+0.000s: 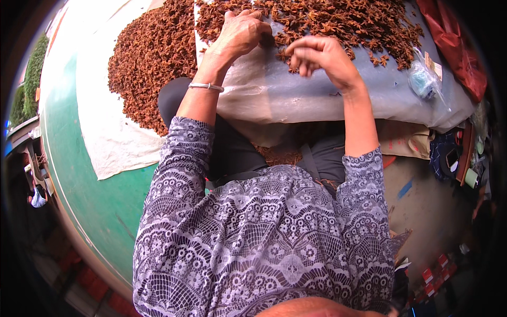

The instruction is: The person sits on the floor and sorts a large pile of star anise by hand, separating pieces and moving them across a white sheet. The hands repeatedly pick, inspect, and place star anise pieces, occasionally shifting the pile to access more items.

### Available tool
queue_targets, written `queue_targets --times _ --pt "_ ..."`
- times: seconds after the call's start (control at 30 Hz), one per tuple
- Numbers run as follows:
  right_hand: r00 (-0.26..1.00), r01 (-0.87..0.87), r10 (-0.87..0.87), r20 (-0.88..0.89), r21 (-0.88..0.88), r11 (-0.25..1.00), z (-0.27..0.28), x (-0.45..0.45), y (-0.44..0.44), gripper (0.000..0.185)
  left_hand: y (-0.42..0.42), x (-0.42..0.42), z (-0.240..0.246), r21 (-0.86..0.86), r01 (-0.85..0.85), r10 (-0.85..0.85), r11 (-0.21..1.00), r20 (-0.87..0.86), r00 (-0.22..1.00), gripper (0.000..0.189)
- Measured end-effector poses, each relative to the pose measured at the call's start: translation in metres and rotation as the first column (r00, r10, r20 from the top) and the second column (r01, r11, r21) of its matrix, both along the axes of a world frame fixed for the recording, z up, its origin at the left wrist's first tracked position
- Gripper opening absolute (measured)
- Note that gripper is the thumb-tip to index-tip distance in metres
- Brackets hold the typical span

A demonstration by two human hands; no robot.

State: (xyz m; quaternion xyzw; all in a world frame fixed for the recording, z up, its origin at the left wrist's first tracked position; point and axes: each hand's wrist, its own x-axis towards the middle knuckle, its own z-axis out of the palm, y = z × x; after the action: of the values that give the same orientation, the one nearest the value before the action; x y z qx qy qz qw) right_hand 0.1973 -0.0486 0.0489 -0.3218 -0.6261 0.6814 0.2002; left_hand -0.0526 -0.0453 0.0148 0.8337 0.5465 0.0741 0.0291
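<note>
A wide heap of dried star anise (340,20) lies on a table covered with a translucent plastic sheet (293,99). At the heap's near edge is my left hand (243,31), with a bangle on its wrist; its fingers curl down beside a dark clump, and whether they grip anything is hidden. My right hand (321,59), slightly blurred, hovers over the sheet just right of a few loose star anise pods (282,54). Its fingers are bent and apart, and nothing shows between them.
Another large star anise heap (150,63) lies on a white cloth (103,146) over the green floor at left. A knotted clear plastic bag (424,81) and a red plastic sheet (459,47) are at right. Below the table's edge is a brown paper sack (404,138).
</note>
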Motion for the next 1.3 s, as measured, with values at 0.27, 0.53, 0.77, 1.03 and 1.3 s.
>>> queue_targets --times 0.27,0.53,0.77,1.03,1.3 --pt "0.938 0.346 -0.344 -0.038 0.120 0.930 -0.047 -0.077 0.051 0.029 0.011 0.004 -0.005 0.124 -0.186 0.061 0.975 0.654 0.754 0.013" --pt "0.933 0.103 -0.279 0.227 0.572 0.814 -0.023 -0.090 0.054 0.017 -0.005 -0.031 0.026 0.454 -0.499 0.423 0.738 0.265 0.866 0.036" --pt "0.782 -0.308 -0.350 0.515 0.808 0.502 -0.036 -0.099 0.015 0.015 0.011 -0.010 -0.015 0.316 -0.133 0.120 0.939 0.059 0.991 0.017" --pt "0.846 -0.178 -0.422 0.327 0.918 0.354 -0.059 -0.086 0.002 0.010 0.017 -0.019 -0.015 0.389 -0.228 0.218 0.893 0.071 0.973 0.017" --pt "0.845 0.293 -0.515 0.141 0.684 0.668 -0.055 -0.079 0.024 0.011 0.042 -0.073 0.000 -0.200 -0.383 0.279 0.902 0.946 0.162 0.014"
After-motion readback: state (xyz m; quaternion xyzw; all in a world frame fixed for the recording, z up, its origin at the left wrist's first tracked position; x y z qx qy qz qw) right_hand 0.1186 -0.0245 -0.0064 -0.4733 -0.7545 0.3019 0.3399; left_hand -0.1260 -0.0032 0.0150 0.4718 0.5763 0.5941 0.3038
